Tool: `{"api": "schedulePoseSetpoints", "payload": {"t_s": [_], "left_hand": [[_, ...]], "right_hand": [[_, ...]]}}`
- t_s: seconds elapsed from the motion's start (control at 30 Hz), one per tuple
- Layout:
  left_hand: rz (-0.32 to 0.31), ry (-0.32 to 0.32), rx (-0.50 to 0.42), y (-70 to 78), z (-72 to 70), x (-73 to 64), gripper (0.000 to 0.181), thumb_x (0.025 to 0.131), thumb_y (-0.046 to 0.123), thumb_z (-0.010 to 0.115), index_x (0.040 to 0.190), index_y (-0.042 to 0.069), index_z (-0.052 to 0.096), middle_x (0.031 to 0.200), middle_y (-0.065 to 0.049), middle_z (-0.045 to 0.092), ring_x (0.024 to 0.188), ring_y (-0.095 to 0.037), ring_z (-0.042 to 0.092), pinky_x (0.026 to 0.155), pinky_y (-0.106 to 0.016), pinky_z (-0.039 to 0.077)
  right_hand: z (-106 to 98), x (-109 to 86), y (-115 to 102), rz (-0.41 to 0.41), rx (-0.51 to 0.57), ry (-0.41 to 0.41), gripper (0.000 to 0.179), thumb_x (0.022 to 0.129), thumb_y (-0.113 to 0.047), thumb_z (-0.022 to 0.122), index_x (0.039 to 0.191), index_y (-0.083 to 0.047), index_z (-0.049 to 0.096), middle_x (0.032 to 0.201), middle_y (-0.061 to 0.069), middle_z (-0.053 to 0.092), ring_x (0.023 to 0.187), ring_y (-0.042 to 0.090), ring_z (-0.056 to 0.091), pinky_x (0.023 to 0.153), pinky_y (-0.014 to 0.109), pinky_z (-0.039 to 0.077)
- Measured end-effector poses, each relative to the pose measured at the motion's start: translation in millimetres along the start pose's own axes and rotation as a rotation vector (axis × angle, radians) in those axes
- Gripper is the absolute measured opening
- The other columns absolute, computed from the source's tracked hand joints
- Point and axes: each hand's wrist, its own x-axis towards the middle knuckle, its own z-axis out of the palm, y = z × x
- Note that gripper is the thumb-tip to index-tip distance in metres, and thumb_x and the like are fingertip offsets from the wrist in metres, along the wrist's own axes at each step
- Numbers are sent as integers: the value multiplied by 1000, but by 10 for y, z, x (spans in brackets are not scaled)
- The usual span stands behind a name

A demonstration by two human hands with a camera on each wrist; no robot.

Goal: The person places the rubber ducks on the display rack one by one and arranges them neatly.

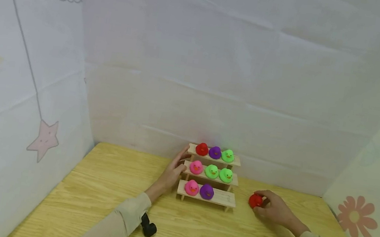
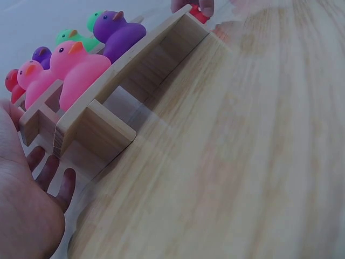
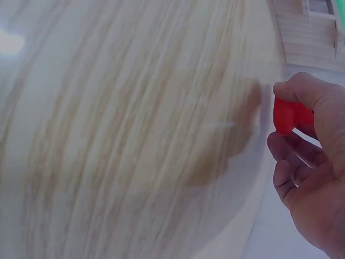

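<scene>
A three-tier wooden display rack stands on the table with rubber ducks on its steps. At its left end, my left hand touches the upper and middle tiers with extended fingers. Right of the rack, my right hand pinches a red rubber duck between thumb and fingers; the right wrist view shows this red duck partly covered by the hand. On the bottom tier sit a pink duck and a purple duck, with bare wood to their right.
The middle tier carries a pink duck and two green ducks. Up top are a red duck, a purple duck and a green duck. Pale cloth walls enclose the wood-grain table behind and at the sides.
</scene>
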Motion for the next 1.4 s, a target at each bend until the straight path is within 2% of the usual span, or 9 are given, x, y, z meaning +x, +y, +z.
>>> {"api": "schedulePoseSetpoints", "payload": {"t_s": [0.17, 0.27, 0.37, 0.5, 0.7, 0.87, 1.03, 1.27, 1.4], "left_hand": [[3, -5, -11, 6, -7, -4, 72, 99, -8, 42, 164, 9, 15, 155, -29, 32, 134, -48, 39, 98, -66, 39], [-2, -4, -13, -10, -10, 1, 72, 99, -7, 42, 164, 9, 15, 155, -28, 32, 135, -49, 39, 100, -66, 38], [-6, 13, -9, -151, -17, 41, 73, 99, -7, 42, 165, 14, 17, 155, -25, 34, 134, -45, 41, 100, -64, 39], [12, 47, 24, -335, -13, 82, 74, 99, -7, 42, 165, 18, 19, 154, -22, 37, 128, -39, 47, 93, -61, 45], [30, 64, 66, -350, 14, 78, 75, 98, -4, 43, 164, 23, 21, 152, -14, 42, 120, -30, 52, 86, -53, 49], [32, 71, 72, -356, 15, 86, 75, 97, -2, 44, 164, 25, 23, 151, -13, 43, 123, -32, 51, 85, -42, 50], [34, 83, 82, -332, 14, 88, 75, 97, -1, 44, 164, 25, 23, 152, -13, 43, 130, -35, 49, 88, -37, 49], [25, 60, 66, -308, 24, 76, 74, 99, -6, 43, 164, 21, 21, 153, -18, 41, 132, -40, 47, 90, -40, 46], [26, 20, 33, -208, 14, 56, 72, 100, -7, 41, 164, 14, 18, 154, -25, 36, 131, -46, 44, 88, -50, 46]], "right_hand": [[3, 50, -223, -16, -14, 5, 56, 89, -16, 80, 136, 4, 58, 114, 5, 64, 87, 18, 60, 70, 31, 52], [22, 81, -362, -24, -14, 14, 53, 88, -14, 80, 135, 3, 59, 115, 4, 64, 86, 17, 61, 68, 30, 52], [48, 103, -488, -43, -8, 19, 53, 88, -15, 80, 134, 2, 60, 115, 4, 64, 85, 16, 60, 67, 30, 52], [82, 131, -671, -87, 3, 5, 54, 89, -19, 80, 134, 2, 60, 113, 4, 64, 84, 16, 60, 65, 30, 51], [128, 151, -893, -98, -4, 7, 52, 87, -23, 82, 129, 3, 62, 105, 1, 63, 77, 13, 58, 60, 28, 49], [198, 139, -992, -106, 7, 24, 46, 85, -17, 83, 125, -1, 66, 100, -2, 64, 71, 11, 57, 55, 27, 49], [299, 168, -1099, -135, 6, 51, 48, 86, -17, 83, 128, -2, 66, 105, -1, 66, 71, 10, 57, 53, 26, 47], [387, 204, -1198, -91, 27, 54, 48, 85, -11, 83, 129, -3, 66, 104, 2, 67, 71, 11, 59, 56, 27, 49], [424, 215, -1220, -89, 22, 76, 50, 83, -6, 83, 130, -1, 66, 108, 4, 67, 73, 13, 60, 59, 27, 50]]}}
